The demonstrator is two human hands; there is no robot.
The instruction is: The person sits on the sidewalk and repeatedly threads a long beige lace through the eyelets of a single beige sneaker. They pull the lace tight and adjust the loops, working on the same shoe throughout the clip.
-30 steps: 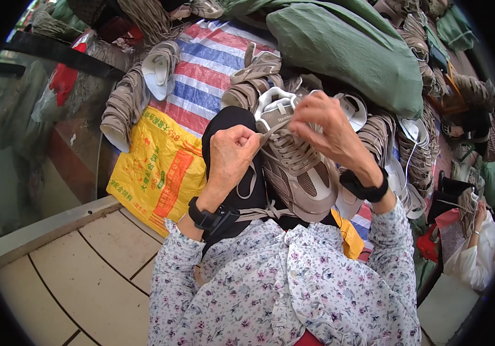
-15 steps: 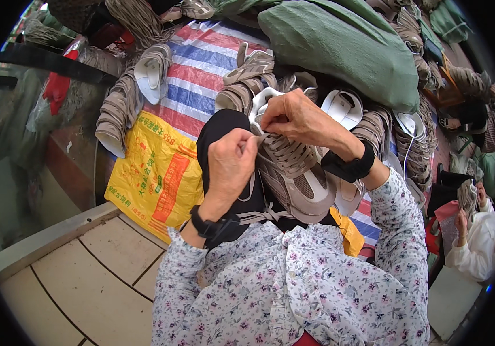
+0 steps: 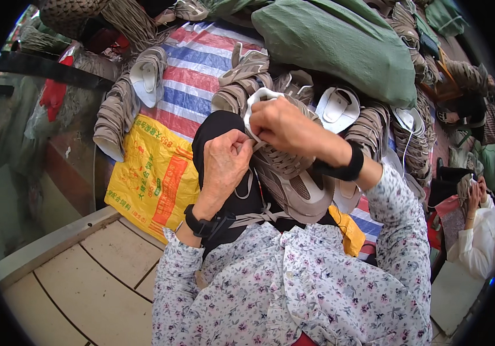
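Note:
A taupe and white sneaker (image 3: 302, 193) rests across my lap, its toe pointing toward me and its laces crossed over the tongue. At its left side my left hand (image 3: 225, 164) is closed in a pinch on a beige shoelace (image 3: 250, 183), part of which hangs down beside the shoe. My right hand (image 3: 288, 128) bends over the upper eyelets by the pale collar (image 3: 257, 99), fingers closed on the lace close to my left fingertips. Its own fingertips are partly hidden. Another length of lace (image 3: 262, 215) lies across my lap below the toe.
Rows of nested sneakers (image 3: 115, 115) stand on a striped plastic sheet (image 3: 193, 75), with more at the right (image 3: 368, 130). A yellow printed bag (image 3: 152, 173) lies to the left, a stuffed green sack (image 3: 339, 49) ahead. Another person in white (image 3: 481, 236) sits at the far right.
My right hand has turned over and come slightly left and down, its back now covering more of the upper lacing. My left hand stays pinched almost in place.

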